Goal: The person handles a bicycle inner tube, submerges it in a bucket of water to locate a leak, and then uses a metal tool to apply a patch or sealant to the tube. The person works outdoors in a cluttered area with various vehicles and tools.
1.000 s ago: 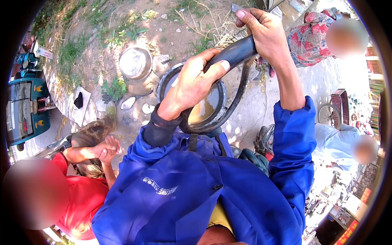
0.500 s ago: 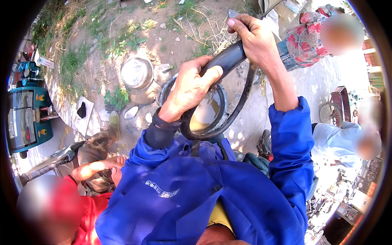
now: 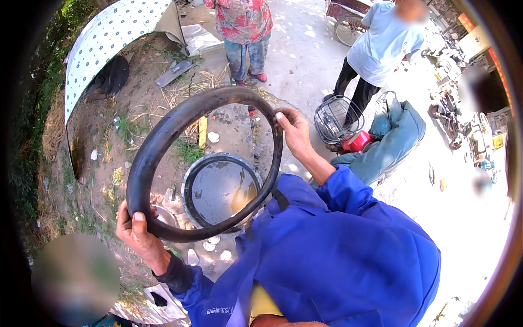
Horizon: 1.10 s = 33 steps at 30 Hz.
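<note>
A black rubber inner tube [image 3: 143, 163] is raised in front of me as a full ring, fatter along its left side than its right. My left hand [image 3: 137, 233] is closed round its lower left part, with the thumb on top. On the upper right part of the ring, my right hand [image 3: 294, 129] grips the tube between thumb and fingers. Through the ring I see a round dark basin [image 3: 187, 191] of murky water on the ground. Beside the basin, a pale metal pot [image 3: 166, 216] is partly hidden behind the tube.
A white patterned umbrella [image 3: 117, 32] lies open at the far left. One person in a floral top [image 3: 243, 22] stands ahead; another in a light blue shirt [image 3: 381, 41] stands right. Close on my right are a wire basket [image 3: 333, 117] and a grey-green padded cover [image 3: 392, 144].
My view has swung to the right. My hands, close together on the tube before, are now wide apart, the left lower left. The tube has turned to show as an open ring.
</note>
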Each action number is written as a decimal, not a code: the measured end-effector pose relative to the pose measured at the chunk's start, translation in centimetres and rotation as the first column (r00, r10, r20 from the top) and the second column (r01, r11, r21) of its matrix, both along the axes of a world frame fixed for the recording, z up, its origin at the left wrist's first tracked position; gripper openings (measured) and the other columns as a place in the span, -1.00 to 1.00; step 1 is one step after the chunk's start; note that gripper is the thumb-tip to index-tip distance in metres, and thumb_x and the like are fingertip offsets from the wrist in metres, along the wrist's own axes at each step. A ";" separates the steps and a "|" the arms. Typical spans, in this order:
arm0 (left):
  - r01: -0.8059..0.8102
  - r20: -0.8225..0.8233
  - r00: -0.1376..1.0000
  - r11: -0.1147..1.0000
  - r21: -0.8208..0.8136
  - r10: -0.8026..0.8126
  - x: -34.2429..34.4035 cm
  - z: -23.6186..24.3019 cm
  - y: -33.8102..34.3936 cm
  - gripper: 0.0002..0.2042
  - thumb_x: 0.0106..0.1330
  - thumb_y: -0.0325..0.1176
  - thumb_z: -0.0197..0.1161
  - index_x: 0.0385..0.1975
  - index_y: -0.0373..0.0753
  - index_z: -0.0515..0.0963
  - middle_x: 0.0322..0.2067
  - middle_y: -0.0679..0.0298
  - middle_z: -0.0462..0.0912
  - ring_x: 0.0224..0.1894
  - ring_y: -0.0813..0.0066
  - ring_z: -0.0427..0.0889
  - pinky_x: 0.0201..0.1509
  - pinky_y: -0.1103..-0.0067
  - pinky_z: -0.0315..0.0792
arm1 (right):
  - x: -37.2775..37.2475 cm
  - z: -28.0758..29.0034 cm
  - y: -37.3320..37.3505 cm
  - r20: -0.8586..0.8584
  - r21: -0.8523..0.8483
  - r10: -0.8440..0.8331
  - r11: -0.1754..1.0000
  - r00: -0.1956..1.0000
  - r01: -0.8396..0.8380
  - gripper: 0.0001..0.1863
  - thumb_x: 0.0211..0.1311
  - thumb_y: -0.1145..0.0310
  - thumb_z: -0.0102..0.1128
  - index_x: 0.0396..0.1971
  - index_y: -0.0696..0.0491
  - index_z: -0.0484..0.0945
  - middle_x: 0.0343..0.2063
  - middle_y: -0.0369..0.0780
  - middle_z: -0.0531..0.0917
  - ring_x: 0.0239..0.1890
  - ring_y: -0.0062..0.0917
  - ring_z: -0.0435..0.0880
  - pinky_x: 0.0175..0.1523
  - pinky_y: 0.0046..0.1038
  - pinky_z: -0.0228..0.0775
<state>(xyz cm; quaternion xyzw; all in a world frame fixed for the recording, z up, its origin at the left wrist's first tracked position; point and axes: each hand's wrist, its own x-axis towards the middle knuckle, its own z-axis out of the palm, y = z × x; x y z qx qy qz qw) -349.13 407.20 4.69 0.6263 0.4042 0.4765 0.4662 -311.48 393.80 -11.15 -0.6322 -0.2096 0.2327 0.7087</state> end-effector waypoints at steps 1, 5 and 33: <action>0.027 -0.006 1.000 1.000 0.015 -0.027 0.4 0.4 0.1 -0.34 0.14 0.16 0.39 -0.17 -0.47 0.56 -0.49 0.22 0.59 -0.50 0.51 0.55 -0.35 0.60 0.44 | 1.2 -1.4 -2.4 -0.027 -0.059 -0.096 0.994 0.995 0.094 -0.77 0.44 0.41 0.19 -0.05 0.23 0.62 -0.33 -0.25 0.70 -0.30 -0.65 0.62 -0.12 -0.51 0.52; 0.016 -0.059 0.998 0.999 0.028 -0.014 4.7 3.0 0.0 -0.34 0.11 0.15 0.42 -0.17 -0.47 0.56 -0.49 0.21 0.59 -0.50 0.50 0.57 -0.34 0.59 0.47 | 5.2 -7.6 -8.4 -0.058 -0.354 -0.066 0.934 0.996 0.042 -0.78 0.42 0.43 0.17 -0.09 0.26 0.64 -0.34 -0.22 0.71 -0.34 -0.61 0.64 -0.18 -0.51 0.53; 0.446 -0.491 0.816 0.872 0.201 -0.304 56.8 0.4 14.0 -0.65 0.16 -0.44 0.32 -0.06 -0.47 0.61 -0.36 0.17 0.67 -0.32 0.51 0.61 -0.15 0.53 0.53 | 29.8 -26.1 -12.5 -0.082 -0.868 -0.340 0.487 0.937 0.100 -0.72 0.17 0.32 0.30 -0.17 0.13 0.74 -0.26 -0.04 0.79 -0.15 -0.24 0.78 0.03 -0.29 0.55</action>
